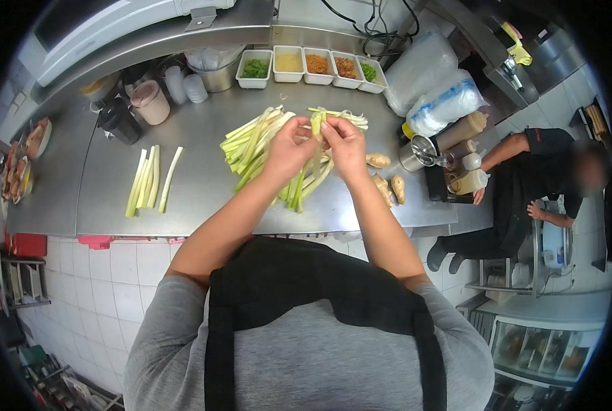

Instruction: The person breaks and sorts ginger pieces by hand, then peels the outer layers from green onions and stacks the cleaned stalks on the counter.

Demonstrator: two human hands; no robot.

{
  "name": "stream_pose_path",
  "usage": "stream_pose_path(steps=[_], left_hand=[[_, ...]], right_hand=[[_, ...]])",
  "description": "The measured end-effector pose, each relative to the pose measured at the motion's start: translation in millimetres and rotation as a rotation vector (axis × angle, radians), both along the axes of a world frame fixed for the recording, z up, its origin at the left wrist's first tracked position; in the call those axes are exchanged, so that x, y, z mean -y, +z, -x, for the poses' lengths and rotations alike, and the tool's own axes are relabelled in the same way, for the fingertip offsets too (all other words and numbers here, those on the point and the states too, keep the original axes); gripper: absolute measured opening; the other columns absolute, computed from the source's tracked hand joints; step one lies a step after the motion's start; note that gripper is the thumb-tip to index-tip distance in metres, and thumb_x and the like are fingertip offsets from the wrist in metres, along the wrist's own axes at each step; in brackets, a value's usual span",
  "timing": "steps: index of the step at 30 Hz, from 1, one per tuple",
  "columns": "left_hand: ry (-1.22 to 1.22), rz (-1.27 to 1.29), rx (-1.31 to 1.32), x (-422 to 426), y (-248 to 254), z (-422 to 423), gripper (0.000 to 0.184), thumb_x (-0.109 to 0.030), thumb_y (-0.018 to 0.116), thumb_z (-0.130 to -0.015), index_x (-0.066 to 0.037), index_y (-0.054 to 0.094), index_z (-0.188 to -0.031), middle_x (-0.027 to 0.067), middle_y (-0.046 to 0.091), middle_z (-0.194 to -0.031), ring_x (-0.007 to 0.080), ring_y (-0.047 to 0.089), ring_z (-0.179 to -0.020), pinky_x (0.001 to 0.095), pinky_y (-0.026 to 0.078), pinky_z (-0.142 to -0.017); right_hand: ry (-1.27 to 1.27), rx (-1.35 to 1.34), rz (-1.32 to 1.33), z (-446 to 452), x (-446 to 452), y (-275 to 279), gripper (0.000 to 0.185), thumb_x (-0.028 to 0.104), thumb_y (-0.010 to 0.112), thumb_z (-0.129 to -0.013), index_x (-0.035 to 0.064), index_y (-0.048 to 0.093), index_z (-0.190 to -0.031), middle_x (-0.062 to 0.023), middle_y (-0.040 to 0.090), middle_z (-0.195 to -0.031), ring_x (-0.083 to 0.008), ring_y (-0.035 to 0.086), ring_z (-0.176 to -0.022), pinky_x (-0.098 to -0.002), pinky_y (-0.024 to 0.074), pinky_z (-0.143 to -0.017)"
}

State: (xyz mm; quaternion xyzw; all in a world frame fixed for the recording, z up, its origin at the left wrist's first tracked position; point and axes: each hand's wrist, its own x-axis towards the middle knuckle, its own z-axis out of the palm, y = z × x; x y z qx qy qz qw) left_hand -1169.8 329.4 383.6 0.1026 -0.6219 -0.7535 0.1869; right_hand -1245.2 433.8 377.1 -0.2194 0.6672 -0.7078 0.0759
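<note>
Both hands meet above the steel counter and pinch one spring onion between the fingertips. My left hand is closed on it from the left, my right hand from the right. Its pale green end shows between the fingers; part of it is hidden by the hands. Below and behind lies a pile of spring onions. Several separate stalks lie in a row at the left. Pieces of ginger root rest to the right of my right hand.
White tubs of chopped food line the back. A pink-filled container and a dark lidded jug stand back left. Plastic bags, a metal pot and squeeze bottles are at right. Another person stands beyond the counter's right end.
</note>
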Motion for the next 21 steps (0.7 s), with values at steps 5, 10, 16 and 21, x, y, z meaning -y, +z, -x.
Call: stream_pose_path(steps=[5, 10, 16, 21], left_hand=[[0.146, 0.110, -0.041, 5.2, -1.5, 7.0, 0.020, -0.018, 0.066, -0.081, -0.005, 0.059, -0.094, 0.0014, 0.058, -0.073, 0.0058, 0.053, -0.059, 0.0213, 0.043, -0.052], [0.073, -0.030, -0.110, 15.8, -7.2, 15.5, 0.015, -0.018, 0.065, -0.082, -0.005, 0.062, -0.087, -0.0032, 0.053, -0.058, 0.0026, 0.047, -0.055, 0.0202, 0.037, -0.048], [0.006, 0.365, 0.147, 24.9, 12.2, 13.3, 0.009, -0.011, 0.056, -0.088, -0.005, 0.059, -0.094, 0.0020, 0.060, -0.083, 0.0064, 0.055, -0.073, 0.0216, 0.048, -0.061], [0.083, 0.040, -0.068, 32.7, 6.5, 27.3, 0.008, -0.008, 0.054, -0.087, -0.004, 0.056, -0.094, 0.0018, 0.055, -0.079, 0.0074, 0.054, -0.066, 0.0214, 0.051, -0.059]], right_hand=[[-0.076, -0.291, -0.184, -6.4, 1.0, -2.1, 0.011, 0.009, 0.068, -0.078, 0.0021, 0.064, -0.086, -0.0003, 0.058, -0.071, -0.0057, 0.054, -0.063, -0.0198, 0.0452, -0.050], [0.037, 0.063, 0.003, -16.2, -1.3, 16.3, 0.011, 0.009, 0.070, -0.076, 0.0023, 0.063, -0.082, 0.0005, 0.058, -0.067, -0.0055, 0.053, -0.058, -0.0198, 0.0452, -0.051], [0.017, 0.137, 0.147, 4.0, -9.5, 10.3, 0.011, 0.010, 0.069, -0.078, 0.0041, 0.060, -0.080, -0.0004, 0.061, -0.071, -0.0040, 0.051, -0.055, -0.0193, 0.0412, -0.048], [-0.113, 0.177, 0.203, 23.9, -15.7, 17.0, 0.013, 0.017, 0.057, -0.088, 0.0070, 0.050, -0.087, -0.0052, 0.062, -0.076, -0.0052, 0.046, -0.049, -0.0198, 0.0367, -0.043]])
